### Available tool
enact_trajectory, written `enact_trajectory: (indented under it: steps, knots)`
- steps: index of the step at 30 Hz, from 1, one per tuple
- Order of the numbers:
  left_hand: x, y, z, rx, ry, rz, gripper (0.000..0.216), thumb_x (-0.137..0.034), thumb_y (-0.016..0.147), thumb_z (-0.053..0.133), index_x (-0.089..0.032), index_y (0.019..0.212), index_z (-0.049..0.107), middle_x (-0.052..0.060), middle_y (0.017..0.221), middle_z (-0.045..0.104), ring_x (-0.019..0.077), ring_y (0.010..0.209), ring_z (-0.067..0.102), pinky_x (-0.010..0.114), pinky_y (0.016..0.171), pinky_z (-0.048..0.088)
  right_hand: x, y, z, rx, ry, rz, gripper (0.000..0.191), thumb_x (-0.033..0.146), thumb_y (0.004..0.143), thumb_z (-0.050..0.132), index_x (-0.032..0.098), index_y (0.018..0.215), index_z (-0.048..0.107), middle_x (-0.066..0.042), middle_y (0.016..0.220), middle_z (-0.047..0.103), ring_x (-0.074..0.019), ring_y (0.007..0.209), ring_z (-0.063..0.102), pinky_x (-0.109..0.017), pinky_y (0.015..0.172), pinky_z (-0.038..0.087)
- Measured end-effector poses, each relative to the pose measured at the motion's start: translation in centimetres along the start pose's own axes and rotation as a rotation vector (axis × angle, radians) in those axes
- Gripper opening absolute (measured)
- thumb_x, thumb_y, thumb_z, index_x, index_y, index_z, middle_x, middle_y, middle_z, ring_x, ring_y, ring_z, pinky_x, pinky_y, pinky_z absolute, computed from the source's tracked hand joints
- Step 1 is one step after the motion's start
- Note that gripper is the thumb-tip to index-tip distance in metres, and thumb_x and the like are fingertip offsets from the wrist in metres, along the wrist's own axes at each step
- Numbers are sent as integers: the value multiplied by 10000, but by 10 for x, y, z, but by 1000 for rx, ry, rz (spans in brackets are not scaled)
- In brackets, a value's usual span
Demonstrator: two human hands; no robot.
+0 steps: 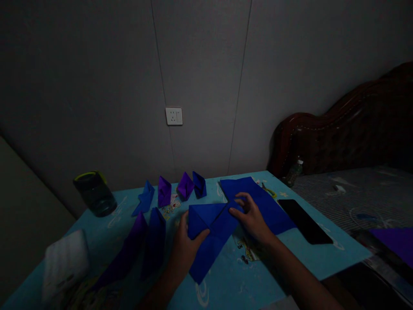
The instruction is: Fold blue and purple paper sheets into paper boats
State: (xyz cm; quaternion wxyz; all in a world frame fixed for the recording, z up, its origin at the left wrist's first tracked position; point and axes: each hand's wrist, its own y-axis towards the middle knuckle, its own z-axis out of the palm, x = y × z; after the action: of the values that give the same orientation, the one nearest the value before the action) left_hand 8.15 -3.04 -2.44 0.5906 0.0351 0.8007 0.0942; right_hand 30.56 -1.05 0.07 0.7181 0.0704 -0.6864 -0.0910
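A sheet of blue origami paper [214, 234], partly folded with flaps turned toward its middle, is held between my two hands just above the table. My left hand [187, 241] grips its left edge, thumb on top and fingers behind. At the upper right corner my right hand [250, 217] pinches the paper between thumb and fingers. Flat blue sheets [261, 202] lie behind and to the right of that hand. To the left of my left hand stand a folded dark blue paper piece [154, 241] and a long purple one [129, 245].
Folded paper pieces, one light blue [146, 198], two purple [164, 191] and one dark blue [199, 185], line the table's back. A glass [96, 193] and white tissue pack [66, 262] are left; a black phone [305, 221] and scissors [269, 190] right.
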Motion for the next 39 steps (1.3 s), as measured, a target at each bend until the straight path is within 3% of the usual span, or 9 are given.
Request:
enact_trajectory:
  steps: [6,11,15,19,25,31,34,39]
  knots:
    - [1,-7,-1,-61,42,94,515,-354,715,730,-209,1167,532,103,1122,709,292,1047,682,446,887,558,3,2,-4,-83,-160,-81,361,476,703,787,223,911,636,-36,854,666,-208,797,619,-307,681,503]
    - [16,-13,-2,-7,160,348,376,-398,771,718,-243,1092,601,51,986,757,263,898,730,407,829,587,8,-2,-6,57,-253,-52,419,449,791,716,218,1139,686,-82,1064,707,-250,945,635,-366,808,502]
    - [21,-12,-4,-32,232,492,341,-392,823,682,-256,1127,610,51,1043,755,253,923,728,391,869,578,11,-1,-12,146,-308,-70,284,422,798,702,205,979,722,-53,945,706,-222,857,635,-329,762,492]
    - [15,-7,-5,-64,240,415,359,-343,827,674,-239,1164,604,66,1097,741,262,992,710,383,879,575,11,2,-16,150,-372,-131,270,438,851,627,187,779,696,-32,777,657,-191,744,595,-299,702,463]
    - [5,1,-6,-146,38,279,415,-326,833,644,-251,1232,557,83,1156,675,243,1030,671,399,877,553,3,7,-19,-30,-299,-81,373,521,830,628,166,718,648,-4,643,588,-152,614,511,-258,584,402]
    - [1,6,-12,-283,-223,190,216,-327,825,648,-224,1008,596,61,1084,645,226,1085,624,407,982,480,0,8,-16,-51,-157,21,381,533,802,672,156,745,673,-10,659,620,-152,609,522,-253,577,399]
    - [-1,8,-16,-276,-226,160,172,-338,817,656,-210,930,644,61,1054,665,237,1089,620,417,1004,463,2,7,-13,-45,-143,47,402,551,786,685,150,761,695,-19,668,640,-159,616,538,-256,584,407]
    - [0,9,-14,-208,-229,108,353,-357,811,667,-216,1135,661,83,1225,663,254,1215,572,451,1081,409,2,7,-13,-64,-126,42,396,552,783,691,157,795,715,-15,680,662,-165,631,559,-252,591,412]
